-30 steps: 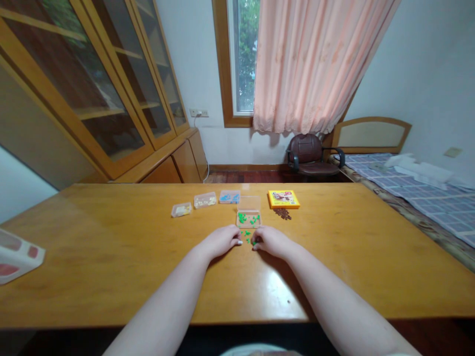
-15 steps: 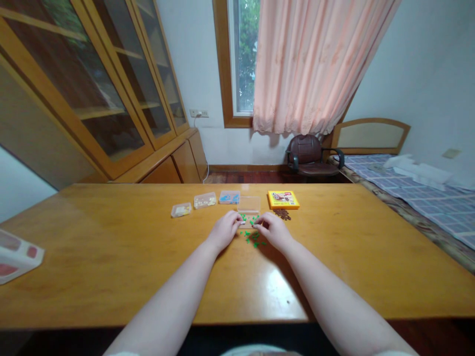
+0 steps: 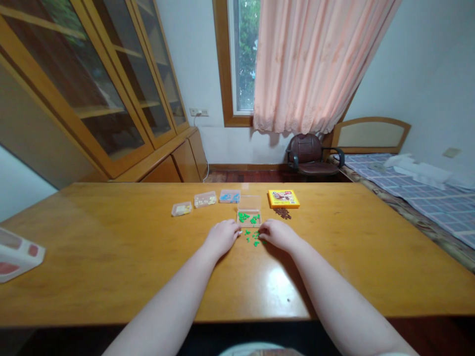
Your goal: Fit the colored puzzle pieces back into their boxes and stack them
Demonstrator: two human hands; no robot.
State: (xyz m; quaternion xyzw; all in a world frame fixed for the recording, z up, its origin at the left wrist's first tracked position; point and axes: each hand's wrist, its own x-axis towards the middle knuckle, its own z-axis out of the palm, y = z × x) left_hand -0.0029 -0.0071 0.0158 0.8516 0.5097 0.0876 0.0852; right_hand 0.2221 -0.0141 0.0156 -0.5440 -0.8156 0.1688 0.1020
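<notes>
My left hand [image 3: 221, 238] and my right hand [image 3: 279, 235] rest on the wooden table [image 3: 111, 247], fingertips curled down on either side of a small scatter of loose green pieces [image 3: 252, 238]. More green pieces [image 3: 248, 217] lie inside a shallow clear plastic box [image 3: 248, 220] just beyond my hands. Its clear lid [image 3: 249, 202] stands open behind it. The fingertips are too small to show whether either hand holds a piece.
Three small clear boxes [image 3: 205, 199] with pale and blue contents stand left of the open box. A yellow carton [image 3: 284, 199] and a heap of brown pieces [image 3: 282, 213] lie to the right. A white-and-red object [image 3: 18, 254] sits at the table's left edge.
Both hands have drawn back from the front of the box toward me and now sit beside the loose green pieces. The other objects on the table have not moved.
</notes>
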